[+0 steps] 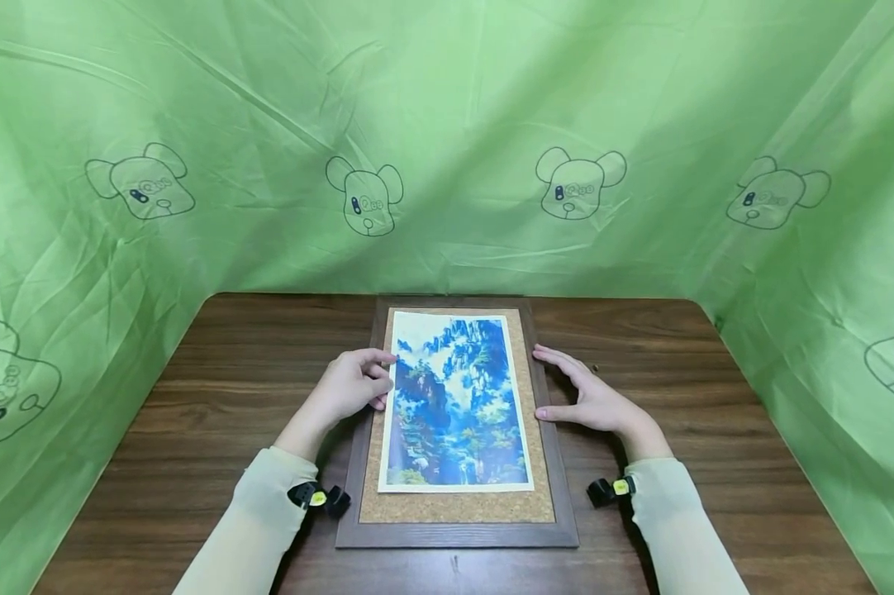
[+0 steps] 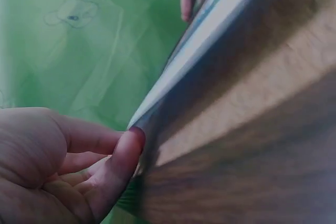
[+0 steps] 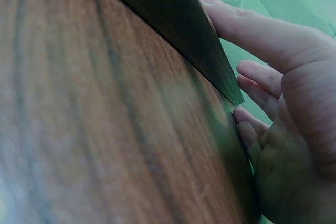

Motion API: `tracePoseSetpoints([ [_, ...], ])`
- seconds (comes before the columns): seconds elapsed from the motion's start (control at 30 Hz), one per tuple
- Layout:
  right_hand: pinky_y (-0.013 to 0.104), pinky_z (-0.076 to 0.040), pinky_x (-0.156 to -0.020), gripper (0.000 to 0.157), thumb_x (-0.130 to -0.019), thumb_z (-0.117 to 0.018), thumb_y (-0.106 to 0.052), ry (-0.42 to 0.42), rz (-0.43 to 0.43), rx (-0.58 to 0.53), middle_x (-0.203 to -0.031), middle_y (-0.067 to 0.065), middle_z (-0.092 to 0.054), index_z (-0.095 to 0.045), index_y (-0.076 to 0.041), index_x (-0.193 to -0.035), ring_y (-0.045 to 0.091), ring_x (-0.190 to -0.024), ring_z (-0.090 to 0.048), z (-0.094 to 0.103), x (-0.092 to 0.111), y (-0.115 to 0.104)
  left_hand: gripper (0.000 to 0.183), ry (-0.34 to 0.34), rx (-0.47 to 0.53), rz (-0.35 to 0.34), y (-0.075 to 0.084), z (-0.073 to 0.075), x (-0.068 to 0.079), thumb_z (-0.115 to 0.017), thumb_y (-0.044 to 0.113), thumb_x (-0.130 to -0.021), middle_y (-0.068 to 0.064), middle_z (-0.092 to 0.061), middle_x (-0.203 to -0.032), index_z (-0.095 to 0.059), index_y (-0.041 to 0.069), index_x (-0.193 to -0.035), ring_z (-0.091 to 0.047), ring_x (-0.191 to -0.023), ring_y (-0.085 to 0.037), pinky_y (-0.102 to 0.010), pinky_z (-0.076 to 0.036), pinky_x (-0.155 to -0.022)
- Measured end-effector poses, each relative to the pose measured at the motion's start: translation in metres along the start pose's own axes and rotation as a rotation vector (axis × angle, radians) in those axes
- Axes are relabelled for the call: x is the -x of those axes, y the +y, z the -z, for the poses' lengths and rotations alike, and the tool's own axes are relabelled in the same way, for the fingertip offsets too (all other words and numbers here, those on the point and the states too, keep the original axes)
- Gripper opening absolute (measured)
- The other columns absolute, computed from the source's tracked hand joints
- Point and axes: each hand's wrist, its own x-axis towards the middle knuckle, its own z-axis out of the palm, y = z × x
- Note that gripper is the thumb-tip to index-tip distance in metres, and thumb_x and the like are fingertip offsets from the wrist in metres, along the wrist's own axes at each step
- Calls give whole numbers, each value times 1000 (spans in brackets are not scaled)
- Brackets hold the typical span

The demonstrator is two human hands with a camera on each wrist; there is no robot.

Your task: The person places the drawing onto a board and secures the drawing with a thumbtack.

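Blue mountain-landscape print on white-edged paper (image 1: 458, 405), lying on a tan cork panel (image 1: 462, 506) set in a dark brown rectangular wooden frame (image 1: 458, 536).
Nearest are pale long sleeves (image 1: 242, 516), with small black wrist cameras (image 1: 337, 502) at the cuffs. The frame lies flat on the dark, wood-grained bench (image 1: 194, 430); past its near bar comes a bare strip of cork, then the print, inside the border and slightly askew, with cork showing along its right side too. The left hand (image 1: 346, 384) pinches the print's left edge between thumb and finger; the right hand (image 1: 596, 401) has thumb and fingers spread, tips touching the frame's right bar. Behind the bench hangs creased green cloth (image 1: 447, 99) with outlined bear heads.
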Motion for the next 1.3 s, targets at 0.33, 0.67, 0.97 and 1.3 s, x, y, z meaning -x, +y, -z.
tracePoseSetpoints([
  [0.33,74,-21,-125,106,-91,-91,-42,18,-79,17,-181,3,-23,-28,-26,-175,37,-166,-17,-4,0,-10,38,-44,-29,-24,-12,7,-11,-70,-2,-97,-7,-78,-86,-72,-2,-136,-76,-70,-23,-37,-65,-67],
  [0.67,76,-21,-124,107,-92,-91,-42,-8,-56,8,-181,6,-21,-27,-27,-176,39,-166,-16,2,-12,-2,43,-89,-86,-69,-8,11,-13,-69,-4,-94,-7,-76,-85,-72,-2,-137,-76,-70,-23,-37,-64,-69],
  [0.97,75,-21,-125,105,-93,-90,-39,-17,-27,7,-181,7,-22,-27,-23,-176,39,-166,-17,5,-15,-2,43,-109,-238,-159,-3,14,-10,-66,-3,-96,0,-74,-85,-74,1,-138,-72,-69,-18,-32,-54,-65],
  [1.3,76,-20,-124,104,-93,-90,-41,-27,-43,3,-181,7,-22,-28,-25,-176,39,-166,-17,8,-12,-6,41,-67,-361,-150,5,11,-5,-63,4,-100,4,-70,-83,-75,6,-139,-63,-64,-13,-33,-49,-63],
])
